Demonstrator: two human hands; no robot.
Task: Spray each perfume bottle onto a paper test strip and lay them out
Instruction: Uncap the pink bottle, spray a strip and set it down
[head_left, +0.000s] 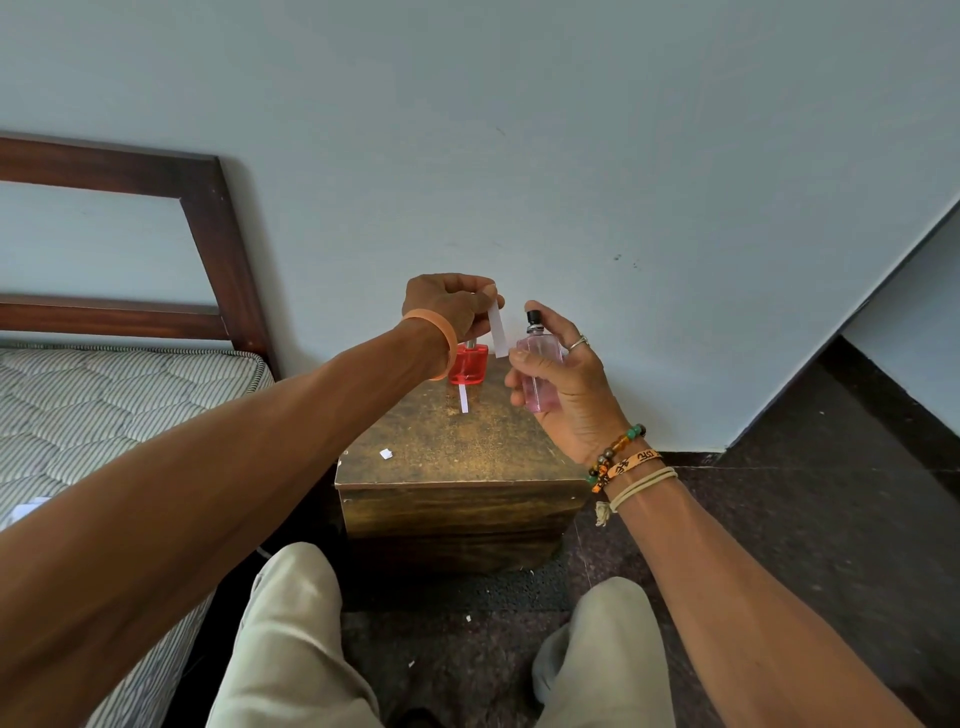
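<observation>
Knees in pale trousers (291, 623) sit nearest, before one wooden box (457, 519). On its top lies one small paper scrap (385, 453). Further back lies one flat test strip (463, 399), its far end touching the red bottle (468, 365), which stands upright and looks filled with red liquid. There are two bottles and two strips. The right hand (563, 384) wraps fingers and thumb round the pink bottle (543, 374), lifted clear of the box, with pale pink liquid inside and a black spray head on top. The left hand (447, 306) pinches the top of the second strip (497, 332), which hangs just beside that spray head.
</observation>
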